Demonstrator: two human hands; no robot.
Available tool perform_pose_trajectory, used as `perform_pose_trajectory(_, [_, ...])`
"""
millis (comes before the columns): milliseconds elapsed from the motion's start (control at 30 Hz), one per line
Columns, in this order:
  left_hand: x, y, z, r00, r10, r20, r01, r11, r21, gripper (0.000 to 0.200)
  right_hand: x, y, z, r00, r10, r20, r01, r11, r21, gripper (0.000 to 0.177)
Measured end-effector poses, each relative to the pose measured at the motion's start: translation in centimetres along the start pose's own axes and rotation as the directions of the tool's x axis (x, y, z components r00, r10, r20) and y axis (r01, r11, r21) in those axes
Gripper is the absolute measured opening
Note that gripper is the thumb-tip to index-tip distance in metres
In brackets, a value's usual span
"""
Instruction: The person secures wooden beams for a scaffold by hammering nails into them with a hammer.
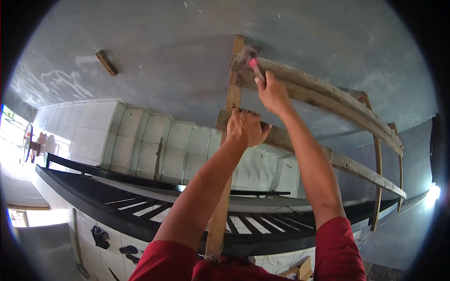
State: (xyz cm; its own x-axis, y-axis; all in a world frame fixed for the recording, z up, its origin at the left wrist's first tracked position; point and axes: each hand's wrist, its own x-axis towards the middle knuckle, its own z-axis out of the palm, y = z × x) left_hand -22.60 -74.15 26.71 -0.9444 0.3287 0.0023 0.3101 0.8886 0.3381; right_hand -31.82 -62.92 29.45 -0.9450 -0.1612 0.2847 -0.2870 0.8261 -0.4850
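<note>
My right hand (274,95) is closed around the handle of a hammer (258,70), whose blurred head overlaps the upper end of a wooden post (233,96). A rough upper plank (323,100) runs off to the right from that end. Lower down, my left hand (244,129) grips the lower plank (349,164) where it crosses the post, fingers curled over it and thumb pointing right. Its palm hides part of that joint. The post continues down past my left forearm to my chest.
More wooden uprights (378,182) support the planks at the right. Below lies a black slatted frame (140,222), with white tiled steps (150,145) behind it. A short wood block (107,63) is on the grey surface. An open cardboard box (305,269) and dark sandals (129,250) are lower down.
</note>
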Motion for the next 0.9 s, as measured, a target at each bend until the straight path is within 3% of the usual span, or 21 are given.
perform_pose_trajectory(133, [-0.1, -0.4, 0.8, 0.996, 0.004, -0.089, -0.005, 1.000, -0.010, 0.048, -0.7, -3.0, -3.8, 0.998, 0.018, -0.064, -0.017, 1.000, 0.020, 0.028])
perform_pose_trajectory(200, [-0.1, -0.3, 0.6, 0.997, 0.010, -0.072, -0.014, 0.999, -0.045, 0.049, -0.9, -2.8, -4.5, 0.971, -0.128, -0.204, 0.142, 0.989, 0.052, 0.028])
perform_pose_trajectory(267, [0.2, -0.4, 0.6, 0.998, 0.006, -0.062, -0.009, 0.999, -0.034, 0.049, -0.8, -1.1, -2.4, 0.951, -0.147, -0.273, 0.175, 0.981, 0.081, 0.029])
perform_pose_trajectory(333, [0.1, -0.4, 0.7, 0.999, 0.003, -0.045, -0.005, 1.000, -0.027, 0.049, -1.0, -0.1, -0.9, 0.991, -0.114, -0.069, 0.114, 0.993, -0.006, 0.032])
perform_pose_trajectory(367, [-0.1, -0.5, 0.7, 0.998, 0.019, -0.055, -0.021, 0.999, -0.038, 0.051, -0.7, 0.6, -0.7, 0.991, 0.086, 0.100, -0.092, 0.994, 0.055, 0.034])
perform_pose_trajectory(467, [0.0, -0.9, 0.5, 0.998, 0.038, -0.042, -0.040, 0.998, -0.047, 0.057, -0.6, -0.5, -2.9, 0.989, 0.144, 0.017, -0.145, 0.976, 0.163, 0.030])
perform_pose_trajectory(533, [1.3, -0.5, 0.8, 0.998, 0.057, -0.012, -0.057, 0.997, -0.044, 0.062, -0.5, -0.3, -4.9, 0.992, 0.106, -0.064, -0.095, 0.983, 0.159, 0.030])
perform_pose_trajectory(600, [3.2, 0.2, 1.3, 0.981, 0.091, -0.170, -0.108, 0.989, -0.096, 0.074, -1.0, -1.0, -6.9, 0.990, 0.060, -0.127, -0.042, 0.989, 0.145, 0.030])
perform_pose_trajectory(667, [7.2, 1.2, 1.9, 0.981, 0.076, -0.176, -0.088, 0.994, -0.058, 0.080, -1.9, -2.7, -9.6, 0.979, 0.182, -0.097, -0.149, 0.950, 0.276, 0.031])
perform_pose_trajectory(733, [9.4, 2.1, 2.4, 0.983, 0.066, -0.174, -0.070, 0.997, -0.019, 0.087, -2.3, -2.0, -10.6, 0.980, 0.181, -0.085, -0.156, 0.957, 0.245, 0.031])
perform_pose_trajectory(833, [10.6, 2.6, 3.6, 0.996, -0.004, -0.088, 0.006, 1.000, 0.025, 0.092, -3.7, -1.6, -10.9, 0.984, 0.033, -0.176, -0.011, 0.993, 0.121, 0.031])
perform_pose_trajectory(900, [10.5, 2.5, 3.7, 0.995, -0.013, -0.099, 0.021, 0.997, 0.072, 0.095, -5.4, -3.5, -11.9, 0.962, 0.271, 0.017, -0.268, 0.938, 0.221, 0.031])
